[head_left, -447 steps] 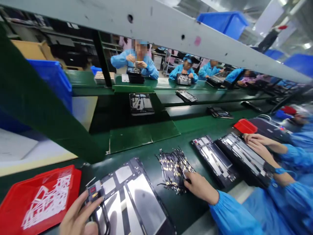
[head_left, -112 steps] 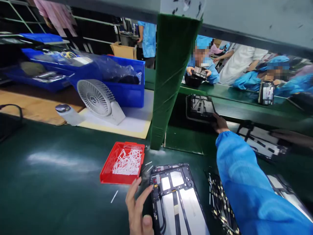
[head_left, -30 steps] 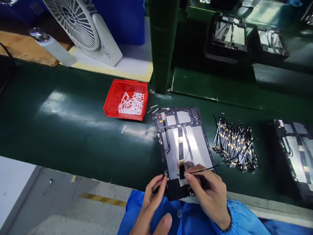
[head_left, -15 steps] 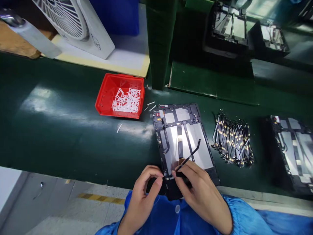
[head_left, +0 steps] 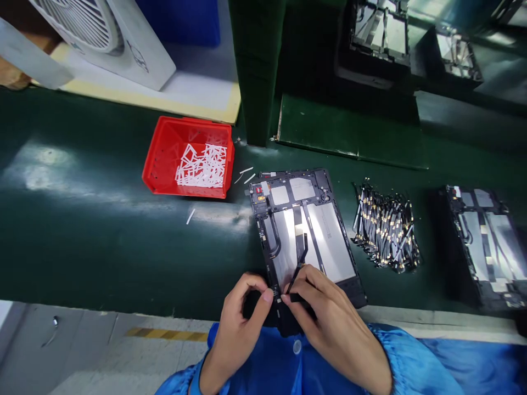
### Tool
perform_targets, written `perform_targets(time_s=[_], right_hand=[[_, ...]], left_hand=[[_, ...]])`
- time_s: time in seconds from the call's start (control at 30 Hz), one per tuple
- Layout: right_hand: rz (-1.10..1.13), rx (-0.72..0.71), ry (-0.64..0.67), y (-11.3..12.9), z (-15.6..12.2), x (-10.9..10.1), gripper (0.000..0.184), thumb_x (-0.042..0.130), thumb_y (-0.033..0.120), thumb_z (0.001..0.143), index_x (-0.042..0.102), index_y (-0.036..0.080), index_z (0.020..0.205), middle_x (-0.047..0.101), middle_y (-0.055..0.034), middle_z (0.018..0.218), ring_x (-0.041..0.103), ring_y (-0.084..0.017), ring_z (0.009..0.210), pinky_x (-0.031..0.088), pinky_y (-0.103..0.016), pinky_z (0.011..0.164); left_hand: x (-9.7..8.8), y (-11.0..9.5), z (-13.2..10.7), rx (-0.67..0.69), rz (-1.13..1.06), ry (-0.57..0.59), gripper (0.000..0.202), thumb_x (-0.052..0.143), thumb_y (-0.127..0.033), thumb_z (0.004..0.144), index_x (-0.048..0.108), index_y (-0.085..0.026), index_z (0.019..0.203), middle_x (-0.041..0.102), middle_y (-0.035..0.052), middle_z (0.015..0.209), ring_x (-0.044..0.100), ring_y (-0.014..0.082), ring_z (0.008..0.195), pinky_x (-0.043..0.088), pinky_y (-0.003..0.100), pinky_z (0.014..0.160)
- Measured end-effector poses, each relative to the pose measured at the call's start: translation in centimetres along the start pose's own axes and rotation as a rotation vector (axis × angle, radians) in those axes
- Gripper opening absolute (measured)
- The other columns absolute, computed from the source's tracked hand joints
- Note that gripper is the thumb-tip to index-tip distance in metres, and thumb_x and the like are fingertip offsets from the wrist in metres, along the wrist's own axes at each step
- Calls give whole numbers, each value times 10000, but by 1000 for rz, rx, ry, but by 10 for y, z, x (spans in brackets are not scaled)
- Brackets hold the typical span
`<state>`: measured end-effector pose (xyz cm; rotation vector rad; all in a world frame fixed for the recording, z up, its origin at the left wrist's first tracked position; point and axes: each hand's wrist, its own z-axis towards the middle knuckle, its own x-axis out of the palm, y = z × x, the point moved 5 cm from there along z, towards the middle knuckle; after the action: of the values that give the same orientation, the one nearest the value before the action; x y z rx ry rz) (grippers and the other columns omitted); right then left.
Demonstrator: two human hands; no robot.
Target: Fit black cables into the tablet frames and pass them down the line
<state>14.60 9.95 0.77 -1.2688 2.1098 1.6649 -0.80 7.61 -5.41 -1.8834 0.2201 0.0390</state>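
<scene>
An opened tablet (head_left: 335, 241), with bare battery plates and dark ribbon strips showing, lies at a tilt on the bench in front of me. My right hand (head_left: 329, 315) pinches a thin black flex cable (head_left: 303, 253) over the lower part of the tablet; its free end points away from me, and its near end is hidden by the fingers. Close beside it, my left hand (head_left: 242, 321) has thumb and forefinger nearly together at the tablet's lower left edge. Whatever lies between those fingertips is too small to make out.
Several similar flex cables (head_left: 385, 225) lie in a pile right of the tablet. Farther right is another opened tablet (head_left: 494, 236). A red bin (head_left: 158, 164) holds white strips, with a few loose ones nearby. A green post (head_left: 257, 77) and a fan (head_left: 140, 60) stand behind.
The flex cable has swung from leaning right to standing more upright over the tablet. My right hand has shifted slightly toward my left. The whole view has moved a little.
</scene>
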Motion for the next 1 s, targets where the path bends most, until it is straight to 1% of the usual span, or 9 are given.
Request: perform_targets(time_s=[0.13,0.43,0.7,0.83,1.0], right_hand=[[-13,16,-20,0,0,1,137,466,105,922,555,209,930,531,-29,985,556,-183,871,489,-355,784],[-28,46,26,-2,1,3,156,482,112,929,584,226,961,530,-14,982,552,-182,875,476,-353,778],[-21,47,19,1,4,2,161,479,99,922,582,222,940,530,-13,963,559,-178,852,470,-348,761],[-22,48,17,2,3,2,157,482,97,921,584,217,920,531,-14,956,558,-176,847,466,-338,749],[-44,57,-6,2,4,4,146,493,111,928,588,223,924,537,-15,968,560,-174,860,468,-332,774]], left_hand=[[0,2,-1,-7,-2,0,102,545,-273,938,543,-226,848,543,-42,788,534,103,734,433,198,688],[0,1,-2,-21,19,8,115,543,-286,942,544,-224,846,544,-35,787,533,107,734,433,203,689],[2,2,-3,-4,25,12,117,538,-282,946,538,-226,844,542,-37,791,543,105,737,433,211,700],[3,-3,-2,35,79,4,135,538,-279,942,525,-221,821,531,-36,779,547,107,726,433,217,697],[1,-9,-2,84,215,-4,111,566,-255,923,514,-220,831,539,-30,786,538,116,709,425,230,680]])
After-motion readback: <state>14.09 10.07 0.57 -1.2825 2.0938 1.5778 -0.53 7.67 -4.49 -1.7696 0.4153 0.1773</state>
